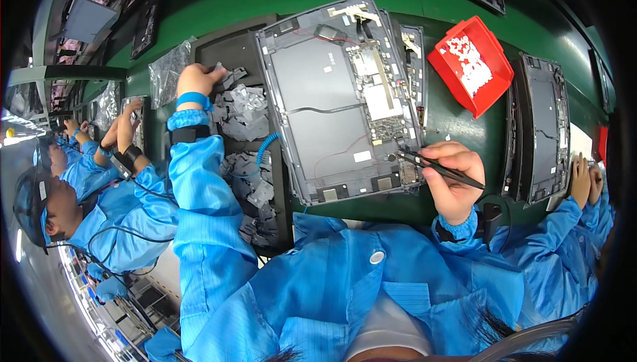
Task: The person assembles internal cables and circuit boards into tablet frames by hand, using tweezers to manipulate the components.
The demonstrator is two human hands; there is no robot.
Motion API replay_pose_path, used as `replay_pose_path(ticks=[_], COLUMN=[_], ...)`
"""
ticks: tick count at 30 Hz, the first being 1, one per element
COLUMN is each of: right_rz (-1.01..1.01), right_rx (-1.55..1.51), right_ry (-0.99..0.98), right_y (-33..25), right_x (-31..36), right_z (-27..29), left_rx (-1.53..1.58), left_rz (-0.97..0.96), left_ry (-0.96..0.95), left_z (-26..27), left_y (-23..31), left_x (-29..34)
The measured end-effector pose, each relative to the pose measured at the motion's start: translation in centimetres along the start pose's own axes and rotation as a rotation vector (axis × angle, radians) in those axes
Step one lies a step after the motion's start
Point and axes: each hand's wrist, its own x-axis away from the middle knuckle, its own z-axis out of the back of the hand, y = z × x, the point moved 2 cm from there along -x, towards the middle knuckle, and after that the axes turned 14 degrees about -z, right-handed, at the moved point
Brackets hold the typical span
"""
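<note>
In front of me, slightly tilted, lies an opened laptop chassis (pixel 317 133), its dark battery area on the left and circuit board on the right. My right hand (pixel 458 183) pinches black tweezers (pixel 446 172), whose tips point at the chassis's lower right corner. Over on the left, my left hand (pixel 196 83) reaches to the far end of a dark tray (pixel 229 50). Its fingers are closed on a small grey flexible piece (pixel 231 78), partly hidden by the fingertips. Several similar crumpled grey pieces (pixel 247 113) are heaped in that tray.
A red bin (pixel 488 93) with small white pieces stands to the right. Further right are stacked laptop chassis (pixel 541 130) and a co-worker's hands (pixel 584 181). Clear plastic bags (pixel 171 70) lie left. A coiled blue cord (pixel 263 149) crosses the tray. More people work at left.
</note>
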Motion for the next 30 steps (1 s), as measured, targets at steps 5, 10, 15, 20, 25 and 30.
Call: replay_pose_path(ticks=[5, 10, 15, 20, 25, 30], right_rz=[-0.024, -0.058, -0.008, -0.022, 0.028, 0.153], right_rx=[-0.004, -0.051, -0.017, 0.043, 0.153, 0.219], right_ry=[-0.024, -0.008, -0.009, 0.182, 0.217, 0.234], right_y=[-0.6, -1.5, -1.7, -1.4, 0.3, 1.0], right_x=[-0.7, -1.9, -3.7, -6.8, -9.5, -9.9], right_z=[0.3, 0.3, 0.1, -1.1, -2.9, -2.9], left_rx=[0.175, 0.104, 0.05, -0.021, -0.143, 0.037], left_rz=[0.086, -0.23, -0.718, -0.819, -0.88, -0.695], left_ry=[-0.056, 0.065, -0.07, -0.162, -0.23, -0.207], left_z=[-1.0, 0.0, 1.4, 1.3, 1.7, 3.8], left_y=[-0.3, -0.6, 1.9, 1.9, 2.9, 3.2], left_x=[-0.5, -0.8, -0.1, -0.6, -0.9, -1.0])
